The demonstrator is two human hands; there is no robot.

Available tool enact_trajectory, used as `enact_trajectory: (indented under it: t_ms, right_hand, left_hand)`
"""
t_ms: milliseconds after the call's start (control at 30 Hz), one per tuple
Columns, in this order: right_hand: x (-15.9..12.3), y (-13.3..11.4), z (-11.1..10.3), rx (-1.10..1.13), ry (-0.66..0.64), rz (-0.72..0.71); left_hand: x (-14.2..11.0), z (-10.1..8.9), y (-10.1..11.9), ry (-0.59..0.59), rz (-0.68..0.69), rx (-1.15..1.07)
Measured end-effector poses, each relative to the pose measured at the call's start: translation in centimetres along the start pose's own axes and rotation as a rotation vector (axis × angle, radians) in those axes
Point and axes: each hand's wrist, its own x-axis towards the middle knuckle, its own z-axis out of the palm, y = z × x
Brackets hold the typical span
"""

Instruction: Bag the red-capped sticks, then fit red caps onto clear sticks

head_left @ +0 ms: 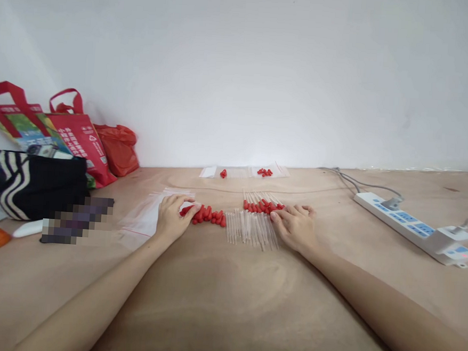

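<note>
My left hand rests on the wooden table, fingers curled and pinched on a small red rubber cap at the left end of a loose pile of red caps. My right hand lies beside a row of clear thin tubes, its fingertips touching the red-capped droppers just behind them. Its fingers are bent and pressed together on a dropper end.
Clear zip bags lie left of my left hand. More bags with red caps sit near the wall. A white power strip with cables lies at the right. Red shopping bags, a striped black bag and a white object stand at the left.
</note>
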Motion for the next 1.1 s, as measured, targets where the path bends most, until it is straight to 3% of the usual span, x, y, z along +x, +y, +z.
enact_trajectory:
  t_ms: [200, 300, 467, 633, 767, 867, 1000, 1100]
  right_hand:
    - [-0.3, 3.0, 0.1, -0.061, 0.04, 0.14]
    - [-0.1, 3.0, 0.2, -0.066, 0.04, 0.151]
    - [0.0, 2.5, -0.1, -0.044, 0.031, 0.14]
    - [0.0, 2.4, -0.1, -0.036, 0.011, 0.163]
    - [0.0, 2.3, 0.1, -0.027, 0.012, 0.164]
    - [0.0, 2.5, 0.2, 0.024, 0.047, 0.153]
    - [0.0, 2.4, 0.2, 0.115, 0.092, 0.046]
    - [0.0, 1.2, -0.2, 0.082, 0.063, -0.143]
  left_hand:
    - [1.8, 2.0, 4.5, -0.121, 0.173, -0.063]
    - [3.2, 4.4, 7.7, -0.264, 0.251, -0.101]
    - [4.8, 8.5, 12.6, -0.344, 0.327, -0.195]
    - [5.0, 10.2, 15.0, -0.435, 0.315, -0.246]
    - [5.1, 10.1, 14.9, -0.403, 0.272, -0.276]
    - [4.7, 9.0, 14.0, -0.326, 0.214, -0.293]
    - [2.5, 5.7, 11.4, -0.108, 0.233, -0.426]
    - [-0.3, 2.9, 9.2, -0.085, 0.361, -0.498]
